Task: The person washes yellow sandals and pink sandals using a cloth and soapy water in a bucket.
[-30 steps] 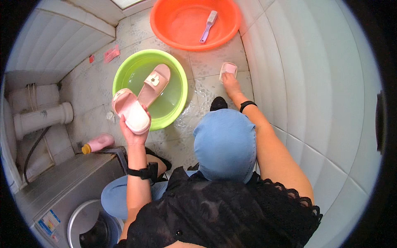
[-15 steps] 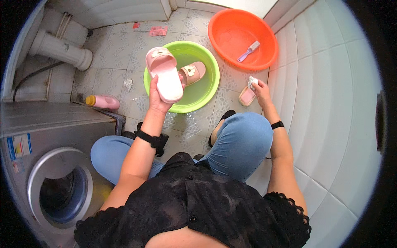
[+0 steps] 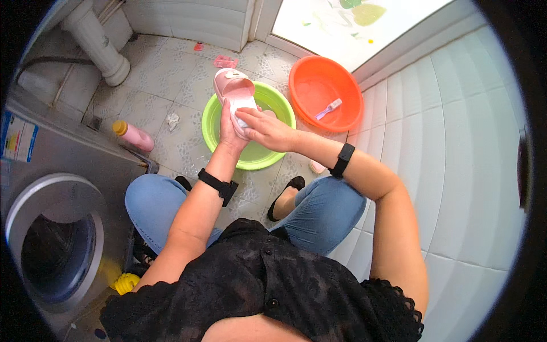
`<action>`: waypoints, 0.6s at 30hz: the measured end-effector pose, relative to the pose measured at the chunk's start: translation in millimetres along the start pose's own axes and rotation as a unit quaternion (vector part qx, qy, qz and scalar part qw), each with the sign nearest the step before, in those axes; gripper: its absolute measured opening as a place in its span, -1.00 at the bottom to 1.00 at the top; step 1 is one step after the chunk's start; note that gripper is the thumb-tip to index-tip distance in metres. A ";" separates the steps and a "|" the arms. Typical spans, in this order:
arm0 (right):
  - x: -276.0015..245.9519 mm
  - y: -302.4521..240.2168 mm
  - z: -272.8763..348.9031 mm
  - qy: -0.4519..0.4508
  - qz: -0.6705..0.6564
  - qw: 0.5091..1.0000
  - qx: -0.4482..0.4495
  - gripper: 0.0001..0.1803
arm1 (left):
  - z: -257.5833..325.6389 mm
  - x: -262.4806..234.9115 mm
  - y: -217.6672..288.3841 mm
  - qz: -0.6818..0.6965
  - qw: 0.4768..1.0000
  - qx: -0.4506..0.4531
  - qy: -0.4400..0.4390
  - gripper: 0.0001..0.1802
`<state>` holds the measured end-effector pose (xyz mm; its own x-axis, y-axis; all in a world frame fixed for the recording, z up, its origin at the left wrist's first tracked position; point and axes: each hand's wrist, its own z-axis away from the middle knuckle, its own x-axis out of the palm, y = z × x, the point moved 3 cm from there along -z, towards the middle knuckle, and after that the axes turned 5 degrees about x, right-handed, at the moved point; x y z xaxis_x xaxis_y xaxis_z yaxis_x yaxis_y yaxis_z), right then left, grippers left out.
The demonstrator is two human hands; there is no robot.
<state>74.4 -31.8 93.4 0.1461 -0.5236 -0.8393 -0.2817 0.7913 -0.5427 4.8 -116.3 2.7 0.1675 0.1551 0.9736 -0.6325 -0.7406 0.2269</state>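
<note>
My left hand (image 3: 229, 132) grips a pink slide slipper (image 3: 235, 85) over the green basin (image 3: 209, 139). The slipper's white insole faces up, and a pale ornament sits on its strap. Across the insole lies my right hand (image 3: 268, 130), its fingers pressed down close together. A crumpled white wad seen in that hand a moment ago is now mostly hidden between fingers and insole. The second slipper (image 3: 269, 114) lies in the basin's water, largely covered by my right hand. A small pink dish (image 3: 317, 166) shows partly beside my right knee.
An orange basin (image 3: 354, 117) with a purple-handled brush (image 3: 329, 108) stands at the far right by the wall. On the left are a pink bottle (image 3: 134, 135) with a yellow cap, crumpled paper (image 3: 172, 121), and a washing machine (image 3: 85, 188). Pink packaging (image 3: 225, 61) lies beyond the green basin.
My right hand has moved left from above the pink dish onto the slipper's insole. My left hand still holds the slipper. The view has shifted, showing more of the door.
</note>
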 end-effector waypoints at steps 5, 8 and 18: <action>-5.4 27.1 -43.3 0.111 0.049 0.992 -0.018 -0.46 | 12.1 30.7 -8.2 0.028 0.997 -0.046 0.054 -0.31; -21.6 52.7 -80.7 0.052 0.124 0.985 0.106 -0.55 | 18.2 42.4 -22.6 0.042 0.990 -0.131 0.038 -0.31; 5.1 30.9 -49.8 0.057 0.053 0.996 0.051 -0.49 | 7.9 8.0 2.5 0.011 0.995 -0.100 0.012 -0.25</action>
<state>19.2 -25.8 73.9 0.0102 -0.4635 -0.8860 -0.1921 0.8687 -0.4566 10.6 -122.1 10.8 0.1354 0.1582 0.9781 -0.7746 -0.5986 0.2041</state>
